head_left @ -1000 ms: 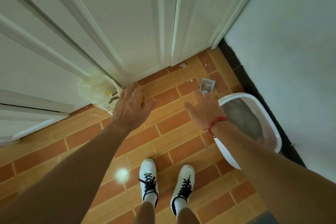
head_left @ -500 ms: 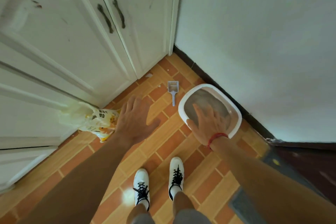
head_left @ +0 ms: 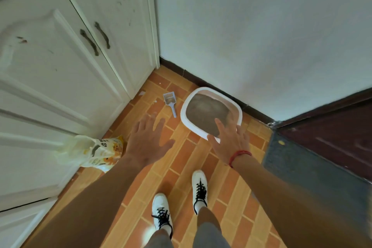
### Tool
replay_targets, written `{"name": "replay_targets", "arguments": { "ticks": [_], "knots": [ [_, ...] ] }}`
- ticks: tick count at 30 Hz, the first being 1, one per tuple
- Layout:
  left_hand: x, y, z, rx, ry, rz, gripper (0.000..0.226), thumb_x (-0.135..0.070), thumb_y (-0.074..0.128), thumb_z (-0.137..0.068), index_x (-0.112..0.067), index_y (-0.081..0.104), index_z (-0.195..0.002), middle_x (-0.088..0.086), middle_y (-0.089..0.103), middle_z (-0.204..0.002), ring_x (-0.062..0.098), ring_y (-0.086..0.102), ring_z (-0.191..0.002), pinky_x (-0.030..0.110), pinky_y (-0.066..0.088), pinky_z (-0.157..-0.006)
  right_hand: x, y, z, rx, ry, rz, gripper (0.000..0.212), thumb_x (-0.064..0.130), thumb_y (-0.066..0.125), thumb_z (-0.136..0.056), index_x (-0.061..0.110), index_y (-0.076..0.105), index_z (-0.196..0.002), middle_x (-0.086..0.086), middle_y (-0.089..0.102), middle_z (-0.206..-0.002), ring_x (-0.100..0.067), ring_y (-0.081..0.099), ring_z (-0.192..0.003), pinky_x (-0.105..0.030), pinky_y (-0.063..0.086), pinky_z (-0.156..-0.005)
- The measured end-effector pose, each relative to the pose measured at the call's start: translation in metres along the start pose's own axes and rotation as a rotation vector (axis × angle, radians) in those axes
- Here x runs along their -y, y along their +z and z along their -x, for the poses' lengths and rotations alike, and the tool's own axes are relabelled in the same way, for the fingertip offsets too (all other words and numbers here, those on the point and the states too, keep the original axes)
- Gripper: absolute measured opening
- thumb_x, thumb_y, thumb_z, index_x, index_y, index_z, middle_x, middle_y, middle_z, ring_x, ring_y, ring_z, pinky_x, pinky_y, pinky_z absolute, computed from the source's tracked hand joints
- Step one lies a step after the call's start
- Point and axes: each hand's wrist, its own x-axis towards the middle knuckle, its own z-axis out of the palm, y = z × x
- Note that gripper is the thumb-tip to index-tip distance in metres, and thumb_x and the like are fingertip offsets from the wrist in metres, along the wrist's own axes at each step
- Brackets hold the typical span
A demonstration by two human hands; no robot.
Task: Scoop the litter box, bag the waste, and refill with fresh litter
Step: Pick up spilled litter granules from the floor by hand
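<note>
Litter box, white-rimmed and rounded, on the tiled floor in the far corner, back edge against the dark skirting at the foot of the pale wall. Inside, grey-brown litter across the whole bottom. Just left of the box, apart from it, a small pale blue scoop flat on the tiles, slotted head toward the far corner, handle toward the near side. At the left edge of the floor, a yellow-and-white litter bag, top open and crumpled, leaning against the white cabinet doors; two dark handles higher up on those doors. Left hand stretched out palm down, fingers wide apart, holding nothing, above bare tiles between bag and box. Right hand likewise flat and spread, empty, fingers over the near rim of the box; contact with the rim impossible to tell. Red string bracelet round the right wrist. Below, two white shoes with black laces, side by side on the tiles. At the right edge of the floor, a dark grey mat before a dark brown surface.
</note>
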Motion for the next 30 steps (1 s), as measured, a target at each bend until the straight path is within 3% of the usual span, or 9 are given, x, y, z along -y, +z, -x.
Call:
{"name": "replay_targets", "arguments": {
  "ticks": [16, 21, 25, 30],
  "knots": [
    [-0.037, 0.022, 0.001, 0.022, 0.038, 0.043, 0.090, -0.073, 0.012, -0.081, -0.019, 0.029, -0.152, 0.011, 0.026, -0.161, 0.033, 0.020, -0.149, 0.050, 0.022, -0.117, -0.036, 0.027, 0.022, -0.035, 0.078, -0.015, 0.064, 0.060, 0.029, -0.092, 0.035, 0.021, -0.150, -0.014, 0.029, -0.153, -0.034, 0.031, -0.137, -0.049, 0.032, -0.109],
    [-0.047, 0.089, -0.022, 0.038, 0.018, 0.072, 0.078, -0.069, 0.031, -0.091, -0.021, 0.029, -0.152, 0.010, 0.024, -0.161, 0.032, 0.020, -0.149, 0.048, 0.025, -0.117, -0.055, 0.088, 0.001, -0.021, 0.082, -0.016, 0.073, 0.063, 0.012, -0.083, 0.034, 0.028, -0.148, -0.014, 0.033, -0.151, -0.036, 0.037, -0.131, -0.049, 0.033, -0.107],
    [-0.047, 0.168, -0.051, 0.053, 0.006, 0.115, 0.075, -0.066, 0.037, -0.093, -0.024, 0.022, -0.154, 0.006, 0.019, -0.163, 0.030, 0.016, -0.150, 0.047, 0.023, -0.118, -0.071, 0.169, -0.036, -0.015, 0.044, -0.026, 0.062, 0.054, 0.037, -0.094, 0.029, 0.027, -0.150, -0.013, 0.032, -0.150, -0.032, 0.035, -0.133, -0.047, 0.032, -0.107],
    [-0.039, 0.292, -0.102, 0.064, -0.082, 0.238, 0.073, -0.068, 0.034, -0.093, -0.028, 0.021, -0.153, 0.002, 0.020, -0.162, 0.025, 0.020, -0.148, 0.047, 0.028, -0.116, -0.083, 0.293, -0.098, -0.037, -0.006, -0.042, 0.054, 0.043, 0.042, -0.095, 0.023, 0.036, -0.144, -0.011, 0.041, -0.144, -0.031, 0.042, -0.127, -0.045, 0.037, -0.102]
  ]
}}
